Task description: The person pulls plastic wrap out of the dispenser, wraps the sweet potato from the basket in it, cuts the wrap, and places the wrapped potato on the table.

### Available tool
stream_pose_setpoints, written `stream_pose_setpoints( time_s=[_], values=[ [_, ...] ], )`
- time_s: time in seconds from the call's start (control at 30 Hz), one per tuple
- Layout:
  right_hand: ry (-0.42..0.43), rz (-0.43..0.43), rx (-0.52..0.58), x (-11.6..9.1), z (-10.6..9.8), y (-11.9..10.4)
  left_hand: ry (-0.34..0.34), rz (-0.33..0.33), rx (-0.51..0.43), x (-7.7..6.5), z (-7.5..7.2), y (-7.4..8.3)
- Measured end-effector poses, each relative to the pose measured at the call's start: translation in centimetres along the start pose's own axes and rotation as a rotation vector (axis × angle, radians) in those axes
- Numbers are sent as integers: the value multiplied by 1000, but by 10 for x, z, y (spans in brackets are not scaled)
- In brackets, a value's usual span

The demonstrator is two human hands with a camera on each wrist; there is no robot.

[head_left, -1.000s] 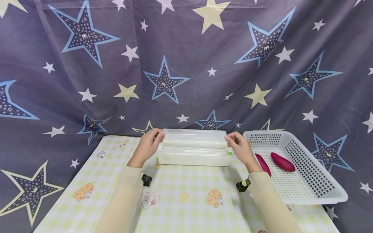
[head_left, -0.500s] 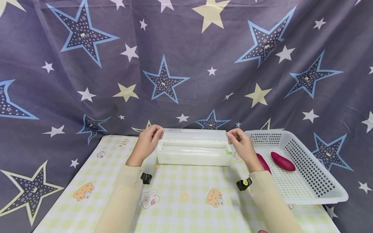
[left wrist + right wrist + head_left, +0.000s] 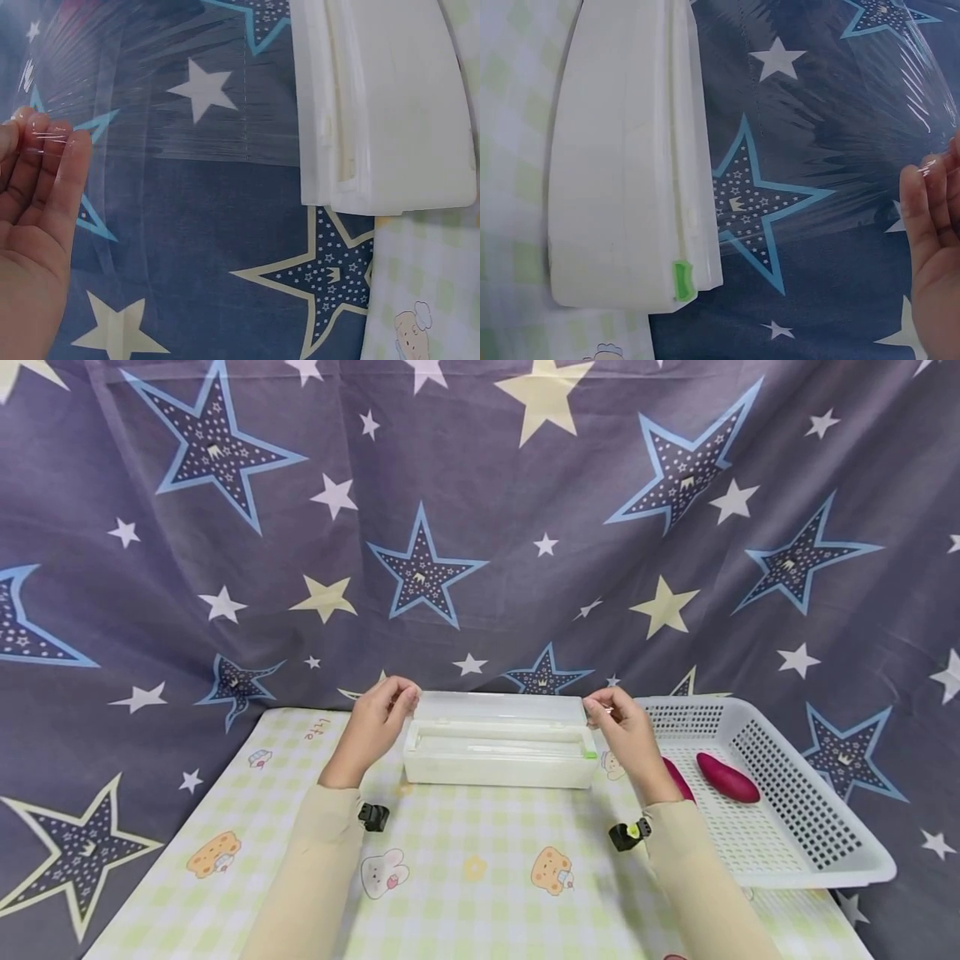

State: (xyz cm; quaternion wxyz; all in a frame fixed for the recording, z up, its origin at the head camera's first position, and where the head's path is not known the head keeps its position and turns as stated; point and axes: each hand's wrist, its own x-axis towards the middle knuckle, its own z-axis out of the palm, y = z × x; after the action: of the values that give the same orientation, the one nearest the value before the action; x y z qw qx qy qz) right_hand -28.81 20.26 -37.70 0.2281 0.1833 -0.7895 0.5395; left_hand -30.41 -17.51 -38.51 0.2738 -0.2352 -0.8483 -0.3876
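A long white cling film dispenser (image 3: 498,770) lies crosswise on the table, its translucent lid (image 3: 502,707) raised at the back. Clear cling film (image 3: 172,127) stretches from the dispenser to both hands, wrinkled where it gathers at the fingers. My left hand (image 3: 371,727) pinches one corner of the film beyond the box's left end. At the other side my right hand (image 3: 626,735) pinches the opposite corner. A green slider (image 3: 682,281) sits at the dispenser's right end. The film itself hardly shows in the head view.
To the right stands a white perforated basket (image 3: 847,827) with a purple sweet potato (image 3: 727,777) and a second purple one (image 3: 677,779) partly behind the right hand. A star-patterned curtain (image 3: 480,485) hangs behind the checked tablecloth (image 3: 465,910).
My left hand has moved slightly up and left, my right hand slightly right, so they are a little farther apart. The dispenser has stayed in place.
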Motion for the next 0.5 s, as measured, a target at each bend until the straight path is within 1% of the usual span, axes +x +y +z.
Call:
stream_pose_setpoints(
  time_s=[0.1, 0.23, 0.5],
  values=[
    [1, -9, -3, -1, -1, -12, 4, 6, 1, 2, -2, 2],
    [3, -17, 16, 0, -3, -16, 5, 6, 11, 4, -5, 5],
    [12, -5, 53, 2, -7, -21, 20, 20, 16, 9, -11, 14]
  ],
)
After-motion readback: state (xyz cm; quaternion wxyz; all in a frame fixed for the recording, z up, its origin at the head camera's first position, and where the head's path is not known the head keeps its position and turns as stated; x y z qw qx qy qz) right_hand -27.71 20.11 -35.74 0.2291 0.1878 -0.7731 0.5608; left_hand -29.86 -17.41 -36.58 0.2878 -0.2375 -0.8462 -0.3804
